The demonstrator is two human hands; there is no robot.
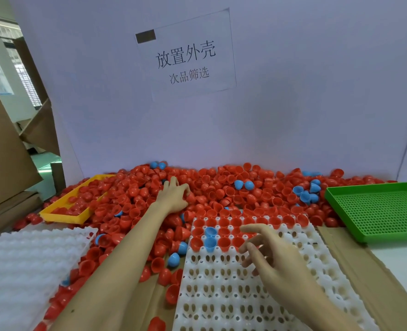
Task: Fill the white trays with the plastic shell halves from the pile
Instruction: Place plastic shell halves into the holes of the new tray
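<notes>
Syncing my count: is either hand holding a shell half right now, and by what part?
Right hand holds nothing, fingers spread over the white tray. Left hand is in the pile; any grip is hidden.

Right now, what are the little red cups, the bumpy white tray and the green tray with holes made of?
The small red cup-shaped shell halves look like thin, smooth plastic: even colour, soft shine. The bumpy white tray with cut-out holes seems softer, slightly see-through moulded plastic. The green perforated tray looks like stiff matt plastic, judging by its straight rim and neat rows of holes.
</notes>
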